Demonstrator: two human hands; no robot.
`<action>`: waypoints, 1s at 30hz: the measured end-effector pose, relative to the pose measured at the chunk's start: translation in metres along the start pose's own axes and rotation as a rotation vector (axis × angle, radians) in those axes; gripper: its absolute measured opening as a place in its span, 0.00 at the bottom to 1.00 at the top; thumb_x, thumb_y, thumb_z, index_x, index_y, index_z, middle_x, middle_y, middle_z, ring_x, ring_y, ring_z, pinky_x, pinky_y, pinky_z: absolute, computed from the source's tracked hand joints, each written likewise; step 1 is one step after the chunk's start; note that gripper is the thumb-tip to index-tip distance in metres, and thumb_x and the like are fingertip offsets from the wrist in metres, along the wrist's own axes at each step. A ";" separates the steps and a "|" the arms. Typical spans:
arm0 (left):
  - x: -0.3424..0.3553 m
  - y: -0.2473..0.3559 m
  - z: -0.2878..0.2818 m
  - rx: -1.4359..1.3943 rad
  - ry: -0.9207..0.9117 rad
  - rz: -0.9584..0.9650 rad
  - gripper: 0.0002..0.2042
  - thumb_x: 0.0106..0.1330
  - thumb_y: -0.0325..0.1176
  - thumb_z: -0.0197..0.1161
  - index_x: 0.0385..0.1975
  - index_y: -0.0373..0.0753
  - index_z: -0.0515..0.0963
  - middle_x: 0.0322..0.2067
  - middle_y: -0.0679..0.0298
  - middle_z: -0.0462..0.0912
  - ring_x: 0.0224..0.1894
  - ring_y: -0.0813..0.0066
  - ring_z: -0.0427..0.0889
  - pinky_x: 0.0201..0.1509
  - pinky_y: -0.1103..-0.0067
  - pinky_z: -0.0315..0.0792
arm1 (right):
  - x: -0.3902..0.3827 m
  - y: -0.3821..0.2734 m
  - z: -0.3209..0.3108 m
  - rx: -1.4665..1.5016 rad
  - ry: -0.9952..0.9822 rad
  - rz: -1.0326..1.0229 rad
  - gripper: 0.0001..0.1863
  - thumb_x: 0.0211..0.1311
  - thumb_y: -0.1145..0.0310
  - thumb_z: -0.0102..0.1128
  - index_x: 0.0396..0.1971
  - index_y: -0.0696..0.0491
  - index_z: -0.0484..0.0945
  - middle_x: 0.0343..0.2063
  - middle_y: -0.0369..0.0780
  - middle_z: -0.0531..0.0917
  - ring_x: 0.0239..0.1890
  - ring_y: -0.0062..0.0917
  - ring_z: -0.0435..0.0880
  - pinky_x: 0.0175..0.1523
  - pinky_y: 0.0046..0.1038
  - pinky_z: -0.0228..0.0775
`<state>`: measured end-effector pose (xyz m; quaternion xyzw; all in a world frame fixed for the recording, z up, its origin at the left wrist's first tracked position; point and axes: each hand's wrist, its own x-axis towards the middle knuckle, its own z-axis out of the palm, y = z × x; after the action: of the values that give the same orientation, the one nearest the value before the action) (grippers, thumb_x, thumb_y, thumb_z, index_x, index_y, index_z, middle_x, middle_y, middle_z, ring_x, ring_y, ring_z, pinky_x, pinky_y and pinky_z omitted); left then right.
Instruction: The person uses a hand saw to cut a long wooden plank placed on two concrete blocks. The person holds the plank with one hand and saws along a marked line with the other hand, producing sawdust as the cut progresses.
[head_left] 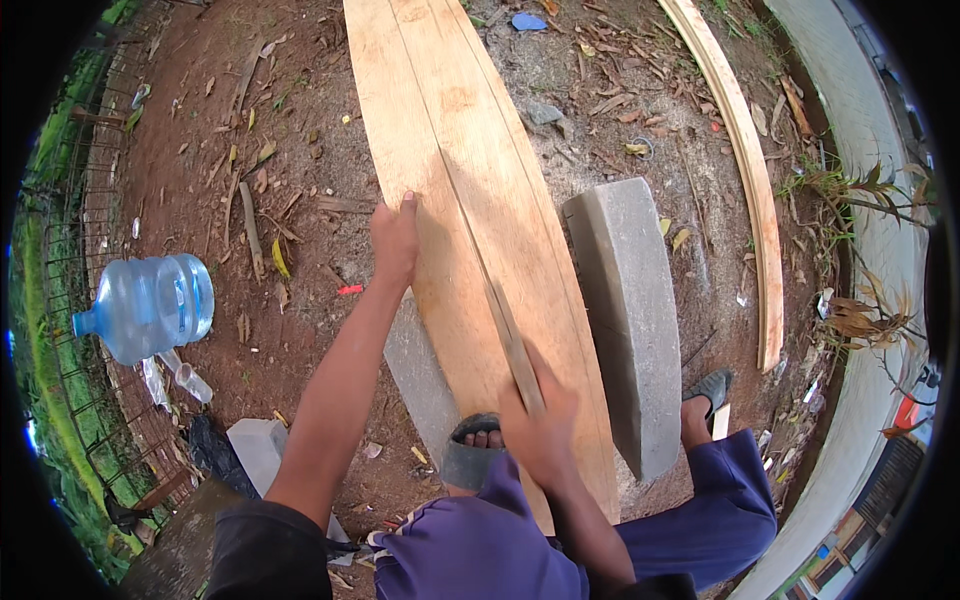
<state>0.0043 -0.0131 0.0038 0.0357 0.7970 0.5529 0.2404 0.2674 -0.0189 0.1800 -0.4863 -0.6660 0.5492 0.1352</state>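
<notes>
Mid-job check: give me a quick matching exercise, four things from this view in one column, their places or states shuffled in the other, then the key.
1. Left hand
2. Right hand
3. Blue bottle
4. Long wooden strip

A. Lying on its side, far left of the picture
B. Right of the grey block
C. At the left edge of the wooden board
D. Gripping a long thin tool

Pairs: 1-C, 2-D, 3-A, 4-B
</notes>
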 end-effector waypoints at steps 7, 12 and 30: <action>0.002 -0.001 0.000 -0.090 -0.009 0.015 0.14 0.73 0.38 0.61 0.37 0.30 0.76 0.32 0.61 0.81 0.34 0.77 0.76 0.40 0.72 0.72 | -0.021 -0.010 -0.009 0.066 0.022 0.106 0.26 0.58 0.79 0.58 0.59 0.64 0.76 0.21 0.39 0.78 0.23 0.16 0.77 0.28 0.22 0.70; -0.004 0.005 0.011 -0.075 -0.069 -0.014 0.13 0.73 0.38 0.62 0.37 0.30 0.76 0.32 0.62 0.81 0.34 0.77 0.75 0.40 0.73 0.71 | 0.090 0.002 0.046 -0.013 0.052 -0.042 0.25 0.59 0.76 0.58 0.58 0.63 0.76 0.19 0.49 0.78 0.22 0.30 0.81 0.28 0.32 0.71; 0.004 -0.005 -0.003 -0.012 0.026 -0.034 0.14 0.73 0.38 0.61 0.37 0.30 0.75 0.33 0.60 0.81 0.36 0.76 0.77 0.42 0.73 0.71 | 0.007 0.001 0.002 -0.020 -0.038 0.036 0.28 0.58 0.75 0.60 0.61 0.63 0.73 0.25 0.51 0.84 0.24 0.34 0.87 0.30 0.32 0.76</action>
<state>0.0006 -0.0164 -0.0015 0.0135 0.7974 0.5538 0.2395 0.2632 -0.0145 0.1758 -0.4891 -0.6651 0.5539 0.1075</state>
